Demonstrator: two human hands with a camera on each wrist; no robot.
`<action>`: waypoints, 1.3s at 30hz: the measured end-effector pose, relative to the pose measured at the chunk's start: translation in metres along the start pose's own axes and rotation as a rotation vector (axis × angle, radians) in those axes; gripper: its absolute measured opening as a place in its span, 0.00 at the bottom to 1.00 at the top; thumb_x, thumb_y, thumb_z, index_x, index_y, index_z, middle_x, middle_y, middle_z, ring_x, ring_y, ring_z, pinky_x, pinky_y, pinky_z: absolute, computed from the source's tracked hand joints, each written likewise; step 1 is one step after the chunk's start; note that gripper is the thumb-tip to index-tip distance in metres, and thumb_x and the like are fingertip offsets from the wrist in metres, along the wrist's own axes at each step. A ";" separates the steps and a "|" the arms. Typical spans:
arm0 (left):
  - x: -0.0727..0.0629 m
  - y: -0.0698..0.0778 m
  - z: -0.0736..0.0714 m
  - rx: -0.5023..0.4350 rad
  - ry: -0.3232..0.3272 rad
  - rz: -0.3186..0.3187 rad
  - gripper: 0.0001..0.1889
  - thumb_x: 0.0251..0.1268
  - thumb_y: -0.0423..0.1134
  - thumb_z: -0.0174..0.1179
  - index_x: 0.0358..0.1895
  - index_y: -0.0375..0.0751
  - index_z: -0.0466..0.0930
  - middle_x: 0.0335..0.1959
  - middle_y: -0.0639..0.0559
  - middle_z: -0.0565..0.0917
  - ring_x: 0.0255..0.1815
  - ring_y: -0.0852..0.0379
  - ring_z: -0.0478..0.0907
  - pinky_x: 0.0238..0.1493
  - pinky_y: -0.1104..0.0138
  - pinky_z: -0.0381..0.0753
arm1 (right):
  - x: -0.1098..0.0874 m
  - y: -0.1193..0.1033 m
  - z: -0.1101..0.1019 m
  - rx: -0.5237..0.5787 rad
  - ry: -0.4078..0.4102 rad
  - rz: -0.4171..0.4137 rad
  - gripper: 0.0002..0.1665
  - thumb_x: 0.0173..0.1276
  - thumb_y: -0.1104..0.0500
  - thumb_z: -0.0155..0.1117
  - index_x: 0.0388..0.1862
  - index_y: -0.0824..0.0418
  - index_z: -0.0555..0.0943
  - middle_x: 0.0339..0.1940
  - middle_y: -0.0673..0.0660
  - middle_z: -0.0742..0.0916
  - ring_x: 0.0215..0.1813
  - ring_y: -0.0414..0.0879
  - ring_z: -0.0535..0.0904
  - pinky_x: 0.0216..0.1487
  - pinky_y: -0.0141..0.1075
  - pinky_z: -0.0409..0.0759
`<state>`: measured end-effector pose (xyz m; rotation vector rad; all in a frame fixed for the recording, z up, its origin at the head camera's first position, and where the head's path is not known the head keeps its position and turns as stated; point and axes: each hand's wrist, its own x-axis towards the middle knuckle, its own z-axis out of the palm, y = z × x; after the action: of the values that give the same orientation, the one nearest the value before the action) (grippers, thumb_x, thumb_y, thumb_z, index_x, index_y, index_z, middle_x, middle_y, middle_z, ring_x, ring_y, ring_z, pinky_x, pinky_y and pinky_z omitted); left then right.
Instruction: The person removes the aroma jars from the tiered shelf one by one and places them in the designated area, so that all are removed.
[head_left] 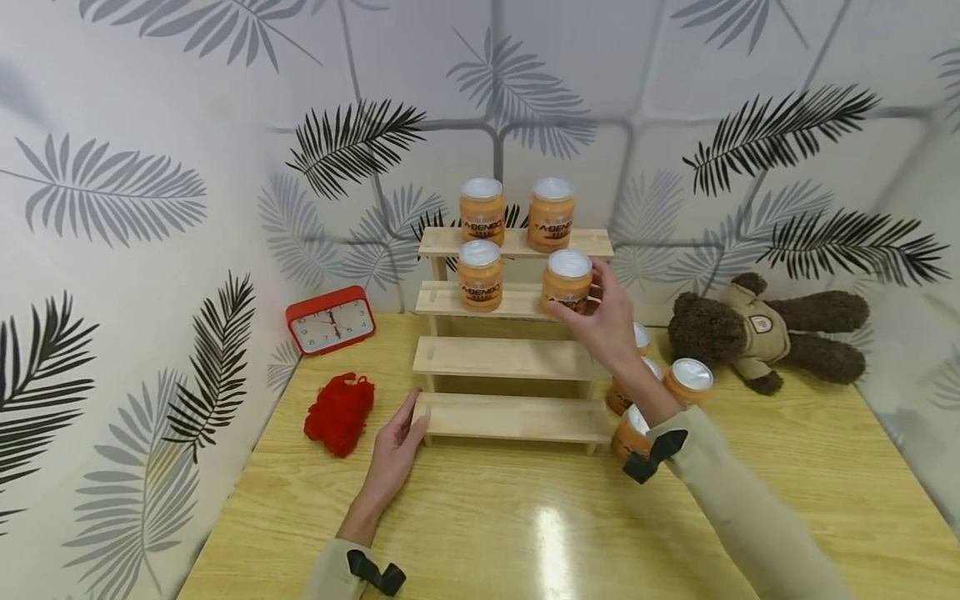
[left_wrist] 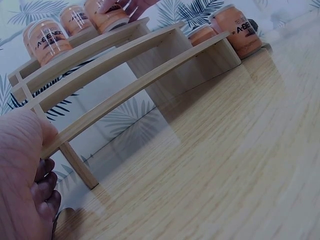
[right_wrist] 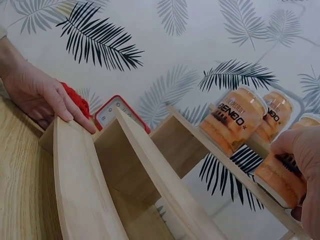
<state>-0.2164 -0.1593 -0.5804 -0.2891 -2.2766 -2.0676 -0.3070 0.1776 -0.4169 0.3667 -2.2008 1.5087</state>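
A stepped wooden shelf rack [head_left: 510,417] with several tiers stands on the table. My right hand [head_left: 611,321] grips an orange can [head_left: 567,283] with a silver lid, upright at the right part of the second tier from the top; whether its base touches the board I cannot tell. Another can [head_left: 480,277] stands at the left of that tier. The top tier bears a left can [head_left: 482,212] and a right can [head_left: 551,215]. My left hand [head_left: 397,442] holds the left end of the lowest tier, the thumb on its edge and the fingers curled beside it [left_wrist: 25,170].
Several more orange cans [head_left: 688,380] stand right of the rack, partly hidden by my right forearm. A brown teddy bear [head_left: 765,329] lies behind them. Left of the rack are a red clock [head_left: 331,321] and a red bundle [head_left: 340,414]. A leaf-patterned wall [head_left: 495,92] closes the back.
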 end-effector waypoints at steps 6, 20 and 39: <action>0.000 -0.001 0.000 0.006 0.000 -0.002 0.33 0.83 0.40 0.55 0.83 0.38 0.57 0.83 0.43 0.60 0.81 0.49 0.61 0.66 0.81 0.67 | -0.009 -0.007 -0.009 0.034 0.028 0.033 0.49 0.61 0.58 0.83 0.78 0.59 0.67 0.60 0.64 0.81 0.56 0.53 0.82 0.53 0.32 0.82; 0.000 0.000 0.001 0.021 0.002 -0.003 0.32 0.83 0.41 0.55 0.83 0.39 0.57 0.83 0.44 0.61 0.80 0.50 0.61 0.67 0.81 0.67 | -0.041 -0.017 -0.038 -0.059 0.115 -0.007 0.46 0.58 0.60 0.84 0.75 0.60 0.73 0.57 0.61 0.85 0.56 0.50 0.81 0.53 0.28 0.79; 0.000 0.000 0.000 0.034 0.006 0.001 0.33 0.83 0.42 0.55 0.83 0.39 0.57 0.83 0.43 0.60 0.81 0.50 0.60 0.67 0.82 0.66 | -0.101 -0.022 -0.080 -0.069 0.228 -0.004 0.49 0.51 0.74 0.83 0.73 0.64 0.74 0.53 0.43 0.82 0.52 0.37 0.79 0.49 0.22 0.78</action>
<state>-0.2167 -0.1593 -0.5805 -0.2819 -2.3053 -2.0237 -0.1923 0.2408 -0.4249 0.1678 -2.0645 1.3937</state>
